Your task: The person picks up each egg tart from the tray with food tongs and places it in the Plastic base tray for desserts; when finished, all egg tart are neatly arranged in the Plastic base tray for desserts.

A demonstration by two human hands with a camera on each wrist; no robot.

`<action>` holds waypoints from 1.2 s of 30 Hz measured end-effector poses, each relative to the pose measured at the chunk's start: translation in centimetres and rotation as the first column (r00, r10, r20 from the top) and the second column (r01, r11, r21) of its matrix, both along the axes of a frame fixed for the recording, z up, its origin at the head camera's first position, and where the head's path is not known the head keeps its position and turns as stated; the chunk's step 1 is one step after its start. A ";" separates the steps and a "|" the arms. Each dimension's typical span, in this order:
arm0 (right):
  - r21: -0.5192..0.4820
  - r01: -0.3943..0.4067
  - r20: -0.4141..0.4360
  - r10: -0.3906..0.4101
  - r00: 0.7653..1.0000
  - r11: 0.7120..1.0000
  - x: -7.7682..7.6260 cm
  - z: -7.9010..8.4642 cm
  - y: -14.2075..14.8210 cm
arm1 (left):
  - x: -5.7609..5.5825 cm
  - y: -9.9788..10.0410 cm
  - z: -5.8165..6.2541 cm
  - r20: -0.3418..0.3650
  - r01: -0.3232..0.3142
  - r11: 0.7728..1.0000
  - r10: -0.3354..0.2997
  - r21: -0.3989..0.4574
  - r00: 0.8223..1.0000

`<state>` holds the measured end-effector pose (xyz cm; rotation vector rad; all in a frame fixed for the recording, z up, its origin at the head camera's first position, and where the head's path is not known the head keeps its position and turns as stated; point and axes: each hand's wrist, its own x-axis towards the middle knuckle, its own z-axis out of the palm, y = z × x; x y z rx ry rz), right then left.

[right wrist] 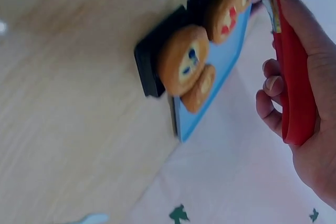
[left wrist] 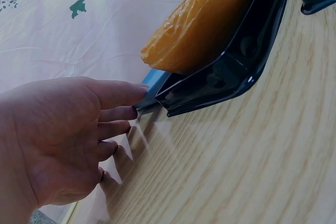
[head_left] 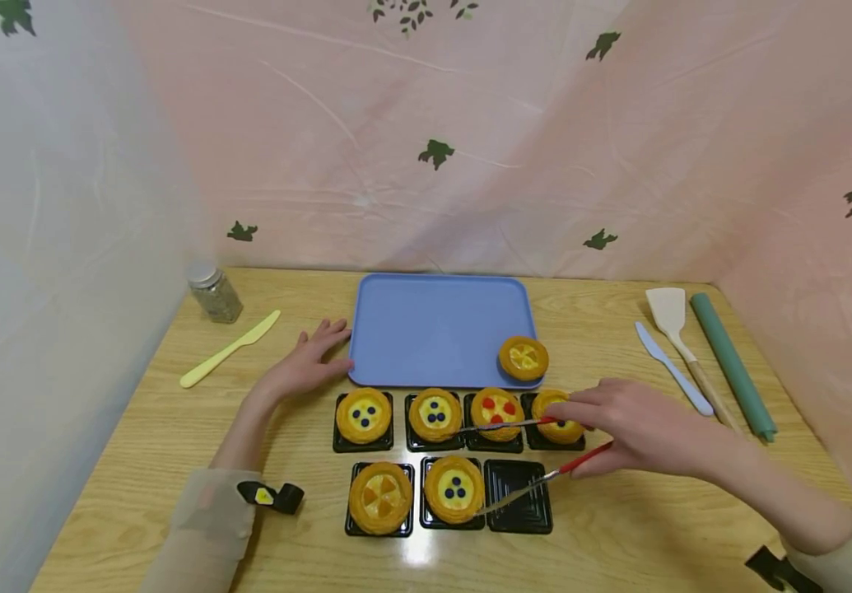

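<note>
My right hand [head_left: 644,428] holds a pair of red-handled tongs [head_left: 587,459], their metal arms spread wide. One tip lies close to the back-row blueberry tart [head_left: 435,412], the other at the edge of the front-row blueberry tart [head_left: 453,487]. In the right wrist view the fingers wrap the red grip [right wrist: 298,87]. The fingers of my left hand [head_left: 305,362] are extended, fingertips at the left edge of a blue tray [head_left: 440,325]. On its front right corner sits a fruit-slice tart [head_left: 523,358]. A bare black base [head_left: 529,515] lies under the lower tong arm.
More tarts stand on black bases: a red-berry one [head_left: 497,405], a blueberry one [head_left: 364,416] and a fruit-slice one [head_left: 379,498]. At left are a jar [head_left: 216,294] and yellow knife [head_left: 229,350]; at right a blue knife [head_left: 673,368], spatula [head_left: 667,311] and green rolling pin [head_left: 733,366].
</note>
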<state>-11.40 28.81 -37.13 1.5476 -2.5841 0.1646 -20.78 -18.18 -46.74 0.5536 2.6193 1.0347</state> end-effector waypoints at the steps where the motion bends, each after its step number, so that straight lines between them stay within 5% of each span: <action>1: -0.004 0.012 0.006 -0.012 1.000 1.000 -0.2 0.3 0.2 | 0.0 0.0 0.0 -0.001 0.001 1.000 -0.001 0.002 1.000; 12: -0.021 0.237 -0.003 -0.237 0.972 0.971 -3.1 3.0 4.0 | 0.1 0.1 0.2 0.011 -0.007 1.000 0.007 0.008 1.000; 23: 0.089 0.476 0.088 -0.483 0.871 0.875 -6.1 2.0 8.0 | 0.0 -0.1 -0.2 0.009 -0.002 1.000 0.002 0.011 1.000; 29: 0.159 0.518 0.122 -0.538 0.834 0.840 -6.7 1.4 8.7 | 0.0 -0.1 -0.3 0.009 -0.004 1.000 0.004 0.007 1.000; 36: 0.170 0.480 0.154 -0.504 0.850 0.861 -7.4 0.5 8.5 | 0.2 0.0 -0.2 0.021 -0.008 1.000 0.008 0.015 1.000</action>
